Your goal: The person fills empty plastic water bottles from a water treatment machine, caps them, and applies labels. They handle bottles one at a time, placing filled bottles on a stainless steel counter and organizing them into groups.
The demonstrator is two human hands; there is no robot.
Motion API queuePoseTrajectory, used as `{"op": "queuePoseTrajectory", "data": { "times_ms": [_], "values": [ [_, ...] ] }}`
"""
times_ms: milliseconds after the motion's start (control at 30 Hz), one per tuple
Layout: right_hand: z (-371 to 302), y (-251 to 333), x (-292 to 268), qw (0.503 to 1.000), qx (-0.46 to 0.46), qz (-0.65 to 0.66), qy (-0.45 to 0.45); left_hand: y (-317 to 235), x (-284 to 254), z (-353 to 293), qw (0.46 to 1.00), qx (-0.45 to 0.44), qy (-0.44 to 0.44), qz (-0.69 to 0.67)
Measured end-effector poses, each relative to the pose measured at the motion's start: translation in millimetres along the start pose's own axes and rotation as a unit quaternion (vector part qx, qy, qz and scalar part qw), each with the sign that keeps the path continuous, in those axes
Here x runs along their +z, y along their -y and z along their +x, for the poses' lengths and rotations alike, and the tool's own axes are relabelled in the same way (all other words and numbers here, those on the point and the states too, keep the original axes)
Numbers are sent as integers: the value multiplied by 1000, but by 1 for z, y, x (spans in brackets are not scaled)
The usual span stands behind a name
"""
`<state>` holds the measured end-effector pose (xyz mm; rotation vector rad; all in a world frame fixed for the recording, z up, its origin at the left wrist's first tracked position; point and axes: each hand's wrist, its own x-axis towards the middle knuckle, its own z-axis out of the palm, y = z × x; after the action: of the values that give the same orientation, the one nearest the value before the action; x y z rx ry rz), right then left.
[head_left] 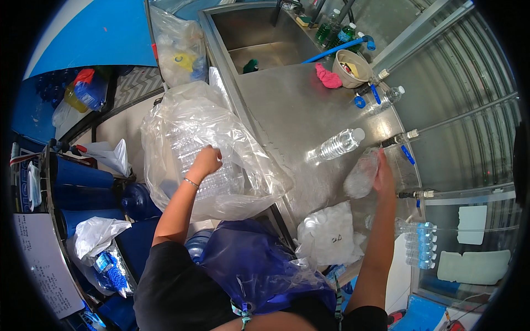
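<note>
My left hand [206,163], with a thin bracelet at the wrist, is over the large clear plastic bag [259,165] on my left. Its fingers are curled closed; whether anything is in them is hidden. Rows of clear plastic bottles [190,135] show inside that bag. On the right, my right hand [385,175] is closed around a clear plastic bottle [361,175], tilted above the steel counter [281,118]. A second clear bottle with a white cap [338,144] stands on the counter just beyond it.
Taps with blue handles [407,154] line the counter's right side. Farther off are a steel sink [221,33], a beige tub [353,74], a pink cloth [328,76] and green bottles [345,34]. Near me lies a white bag of caps [326,234]; bottled water packs [422,245] stand right.
</note>
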<state>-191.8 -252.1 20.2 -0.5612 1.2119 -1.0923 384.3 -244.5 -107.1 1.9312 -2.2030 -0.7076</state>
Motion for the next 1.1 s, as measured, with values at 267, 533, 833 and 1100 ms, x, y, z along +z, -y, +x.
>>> {"op": "queuePoseTrajectory", "data": {
  "times_ms": [267,533,833,1100],
  "values": [
    [-9,-56,-29,933,98,347,5,18,56,-16,972,-31,230,38],
    [-57,11,48,932,-162,-248,-208,35,69,-18,964,80,226,112],
    [-31,3,74,727,-351,-506,-305,74,56,13,969,70,218,91],
    [-28,-10,87,709,-398,-463,-354,74,47,13,962,31,257,87]
  ]
}}
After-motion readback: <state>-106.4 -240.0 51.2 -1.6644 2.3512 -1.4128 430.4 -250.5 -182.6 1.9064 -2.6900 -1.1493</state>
